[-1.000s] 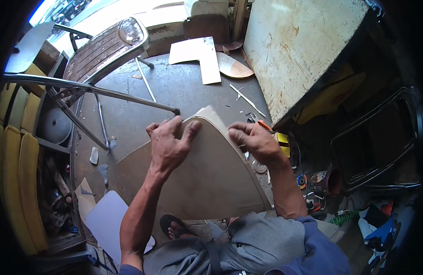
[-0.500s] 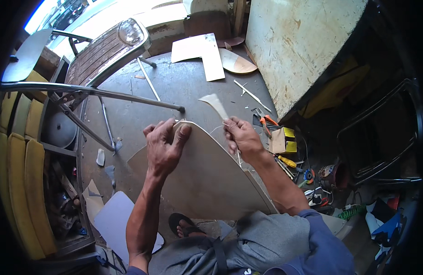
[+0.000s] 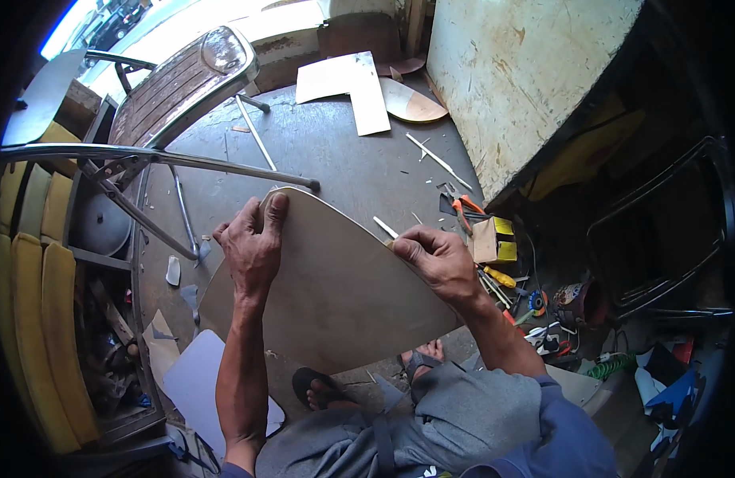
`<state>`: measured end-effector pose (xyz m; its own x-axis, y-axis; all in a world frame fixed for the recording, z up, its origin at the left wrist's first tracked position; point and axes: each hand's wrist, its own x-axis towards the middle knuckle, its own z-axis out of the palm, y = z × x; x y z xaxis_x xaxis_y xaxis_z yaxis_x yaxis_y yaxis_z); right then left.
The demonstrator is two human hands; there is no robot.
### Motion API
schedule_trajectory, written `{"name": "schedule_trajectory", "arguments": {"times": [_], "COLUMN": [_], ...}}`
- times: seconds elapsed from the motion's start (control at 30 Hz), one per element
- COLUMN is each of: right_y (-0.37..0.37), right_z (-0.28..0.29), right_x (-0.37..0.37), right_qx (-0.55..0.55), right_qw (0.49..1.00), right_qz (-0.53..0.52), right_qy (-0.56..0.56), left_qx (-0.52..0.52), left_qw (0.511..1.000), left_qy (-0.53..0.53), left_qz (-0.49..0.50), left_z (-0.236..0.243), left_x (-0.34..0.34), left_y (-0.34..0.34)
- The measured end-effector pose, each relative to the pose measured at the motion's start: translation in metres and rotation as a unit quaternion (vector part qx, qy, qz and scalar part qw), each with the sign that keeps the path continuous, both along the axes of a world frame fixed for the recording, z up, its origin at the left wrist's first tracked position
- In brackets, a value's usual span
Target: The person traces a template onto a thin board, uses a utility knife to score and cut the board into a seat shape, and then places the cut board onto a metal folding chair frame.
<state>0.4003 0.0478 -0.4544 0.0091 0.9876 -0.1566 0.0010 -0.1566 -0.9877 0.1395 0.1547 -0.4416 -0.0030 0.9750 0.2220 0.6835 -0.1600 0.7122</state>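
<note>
Large pale rounded plywood panel sits over the knees, above the grey concrete floor. Left hand clamps its top edge; right hand grips the right edge, pinching a thin white stick. Metal chair frame just left; orange-handled pliers and yellow-marked cardboard box right.

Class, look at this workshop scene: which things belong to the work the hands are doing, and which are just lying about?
In use:
left hand, gripping the top edge of the curved plywood panel
right hand, holding a thin pale blade-like tool at the panel's right edge

Lying about:
orange-handled pliers
small cardboard box
pale board offcuts
metal chair frame
</note>
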Motion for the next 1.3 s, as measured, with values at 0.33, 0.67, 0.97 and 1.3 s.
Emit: {"name": "schedule_trajectory", "arguments": {"times": [0.33, 0.67, 0.97, 1.3], "right_y": [0.015, -0.004, 0.005, -0.017], "right_z": [-0.014, -0.032, -0.023, -0.041], "right_x": [0.012, 0.012, 0.027, 0.027], "right_qx": [-0.113, -0.052, -0.179, -0.054], "right_qw": [0.984, 0.998, 0.975, 0.980], "right_qz": [0.066, 0.019, 0.097, 0.031], "right_qy": [0.118, -0.034, 0.089, -0.191], "left_qx": [0.017, 0.072, 0.036, 0.017], "left_qw": [0.999, 0.993, 0.994, 0.992], "left_qy": [-0.030, -0.071, -0.098, -0.058], "left_qz": [-0.020, 0.053, 0.036, 0.115], "left_z": [-0.008, -0.013, -0.024, -0.028], "left_x": [-0.005, -0.017, -0.028, -0.050], "left_y": [0.010, 0.019, 0.026, 0.032]}}
